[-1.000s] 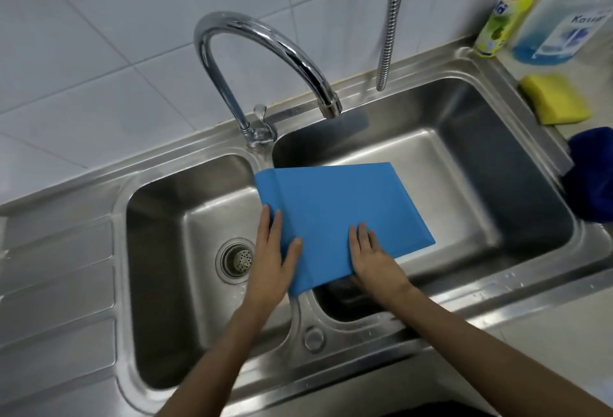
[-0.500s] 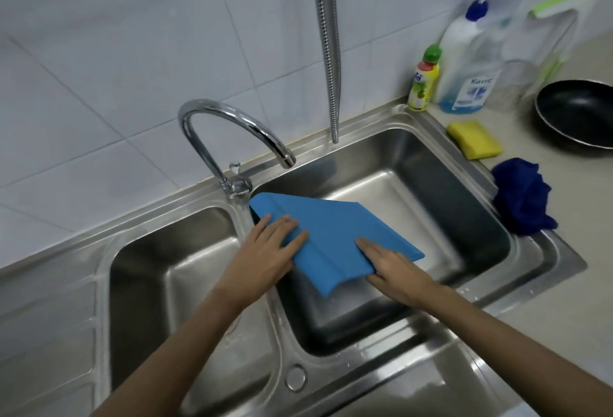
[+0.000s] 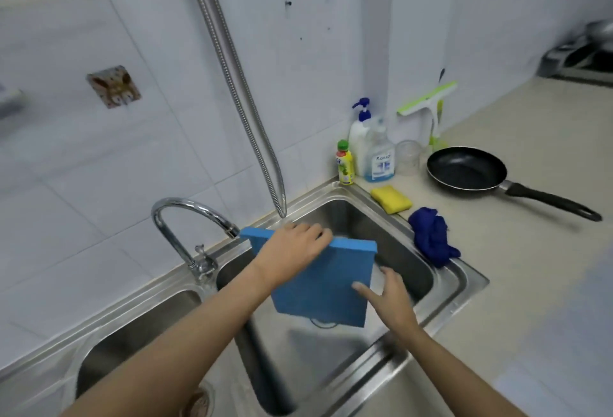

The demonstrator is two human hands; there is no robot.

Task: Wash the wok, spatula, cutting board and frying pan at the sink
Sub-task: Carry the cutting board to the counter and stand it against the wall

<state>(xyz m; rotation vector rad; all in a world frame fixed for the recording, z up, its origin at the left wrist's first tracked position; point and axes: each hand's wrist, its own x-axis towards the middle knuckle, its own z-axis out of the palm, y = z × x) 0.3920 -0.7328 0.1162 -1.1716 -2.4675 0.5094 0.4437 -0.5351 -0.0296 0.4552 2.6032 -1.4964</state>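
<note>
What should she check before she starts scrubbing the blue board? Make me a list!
1. Board held firmly: ok. The left hand grips the top edge of the cutting board.
2. Board over the sink: ok, it stands upright in the right basin.
3. Right hand free: ok, open beside the board and holding nothing.
4. Sponge within reach: ok, it lies on the counter by the sink corner.
5. Soap nearby: ok, the bottles stand in the corner.
6. Water running from the tap: not ok, no stream shows.
</note>
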